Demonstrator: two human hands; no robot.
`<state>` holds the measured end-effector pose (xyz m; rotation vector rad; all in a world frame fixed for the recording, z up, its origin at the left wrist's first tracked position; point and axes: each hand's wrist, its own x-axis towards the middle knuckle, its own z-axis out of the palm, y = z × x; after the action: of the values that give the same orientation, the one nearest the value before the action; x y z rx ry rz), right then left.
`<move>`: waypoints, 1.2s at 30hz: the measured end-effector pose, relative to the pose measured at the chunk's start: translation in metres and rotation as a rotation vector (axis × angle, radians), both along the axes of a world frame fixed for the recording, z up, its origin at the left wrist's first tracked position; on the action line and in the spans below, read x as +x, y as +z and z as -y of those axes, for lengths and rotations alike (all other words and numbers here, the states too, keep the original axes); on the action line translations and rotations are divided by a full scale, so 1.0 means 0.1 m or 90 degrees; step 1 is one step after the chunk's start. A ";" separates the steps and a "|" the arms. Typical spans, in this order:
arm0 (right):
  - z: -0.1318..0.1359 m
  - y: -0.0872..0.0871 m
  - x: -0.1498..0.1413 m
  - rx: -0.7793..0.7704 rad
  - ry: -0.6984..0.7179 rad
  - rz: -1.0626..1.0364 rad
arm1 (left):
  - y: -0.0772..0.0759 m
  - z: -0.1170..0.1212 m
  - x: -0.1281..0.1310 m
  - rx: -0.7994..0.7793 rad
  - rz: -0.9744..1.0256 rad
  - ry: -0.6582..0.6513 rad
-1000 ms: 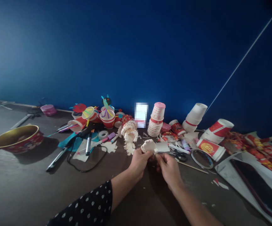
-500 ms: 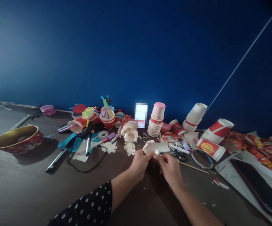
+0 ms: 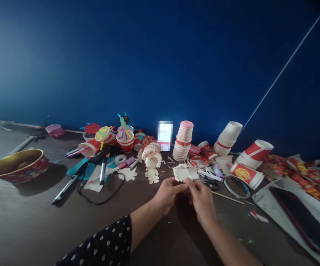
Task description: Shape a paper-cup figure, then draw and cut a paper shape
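– What do you have there?

– A curly-edged white paper piece [image 3: 181,173]. It's up in front of me, just over the counter [image 3: 99,225], where my two hands meet.

– How are your fingers?

– Almost closed, both sets. My right hand [image 3: 202,199] pinches the low edge, thumb on top. My left hand [image 3: 165,194] is bent in close and seems to grip the low edge too, but I can't tell how tight, because my fingertips are partly hidden.

– What just changed?

– The piece has turned and slid over to my right. A moment ago my left hand had its side. Now both hands are down at the low edge, with my thumbs close together. I think that helps me work on one small spot, and most of the curls are out of my way.

– And past your hands?

– A pale card [image 3: 194,173] is just beside the piece. The frilly paper chain [image 3: 152,162] is to the left, and the tall cup stack [image 3: 182,142] stands behind. The black scissors [image 3: 212,184] and a thin stick [image 3: 227,197] lie to the right.

– Did those move?

– No, they look the same. Only my view swung a tiny bit.
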<state>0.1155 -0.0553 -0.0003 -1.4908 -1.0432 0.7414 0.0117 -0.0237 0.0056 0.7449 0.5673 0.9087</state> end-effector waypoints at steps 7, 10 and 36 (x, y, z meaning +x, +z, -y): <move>0.00 -0.06 0.02 0.009 0.009 0.062 | -0.03 -0.02 0.03 0.068 0.001 0.026; -0.01 -0.08 0.04 0.005 0.012 0.068 | -0.04 -0.02 0.04 0.086 -0.010 0.036; 0.00 -0.04 0.00 -0.016 0.071 0.030 | -0.03 -0.09 -0.01 0.015 -0.062 0.126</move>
<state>0.1159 -0.0551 -0.0043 -1.4862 -1.1637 0.8037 0.0109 -0.0148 0.0028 0.7666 0.7276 1.0677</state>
